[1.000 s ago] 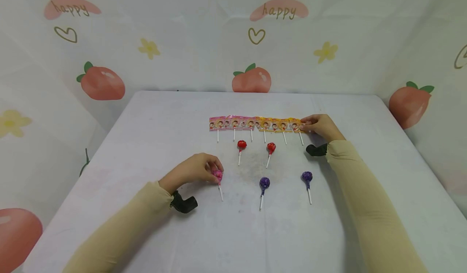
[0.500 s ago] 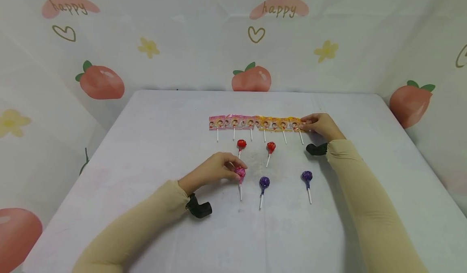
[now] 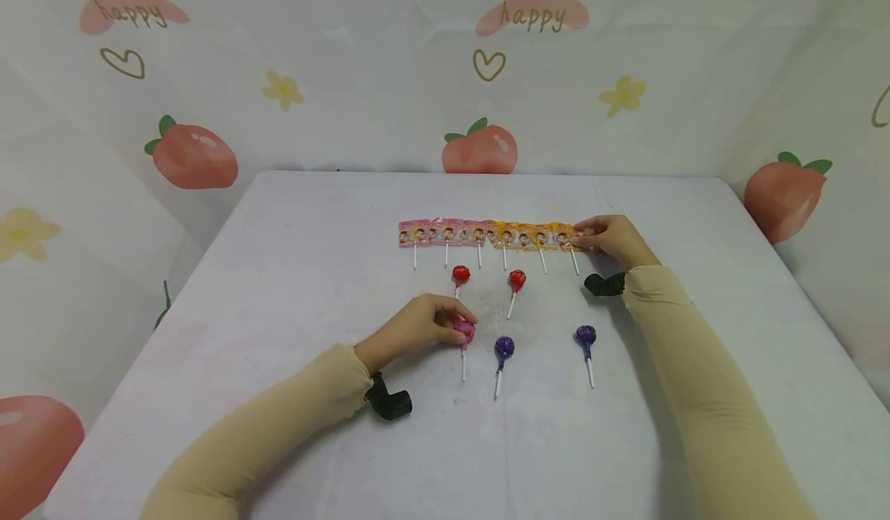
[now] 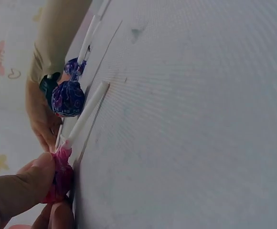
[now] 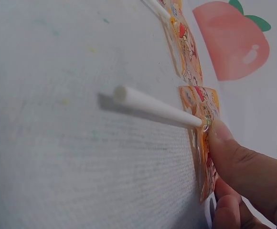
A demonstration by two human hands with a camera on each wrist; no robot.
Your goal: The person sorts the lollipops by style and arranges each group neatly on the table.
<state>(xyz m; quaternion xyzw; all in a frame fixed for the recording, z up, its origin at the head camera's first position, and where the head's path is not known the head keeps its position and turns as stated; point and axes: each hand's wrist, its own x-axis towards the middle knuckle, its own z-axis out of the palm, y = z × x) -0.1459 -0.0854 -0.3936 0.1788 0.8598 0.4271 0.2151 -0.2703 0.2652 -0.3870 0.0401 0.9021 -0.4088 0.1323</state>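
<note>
My left hand point(image 3: 426, 324) pinches the wrapped head of a pink lollipop point(image 4: 59, 174) between thumb and fingers, its white stick pointing toward me. Just right of it lies a purple lollipop point(image 3: 504, 347). At the right end of the back row, my right hand point(image 3: 615, 240) pinches the edge of an orange-wrapped flat lollipop point(image 5: 207, 143), thumb on the wrapper. More orange-wrapped lollipops point(image 3: 523, 237) and several pink-wrapped flat lollipops point(image 3: 445, 234) continue that row leftward. In front of the row are two red lollipops, one on the left point(image 3: 461, 274) and one on the right point(image 3: 517, 280).
A second purple lollipop point(image 3: 586, 336) lies at the right, in front of the right wrist. The white table point(image 3: 313, 226) meets a cloth backdrop point(image 3: 389, 56) printed with peaches, flowers and hearts. Each wrist carries a small black camera.
The left hand has moved right with the pink lollipop, coming close to the left purple lollipop and covering part of the left red one's stick. My right hand stays at the row's end.
</note>
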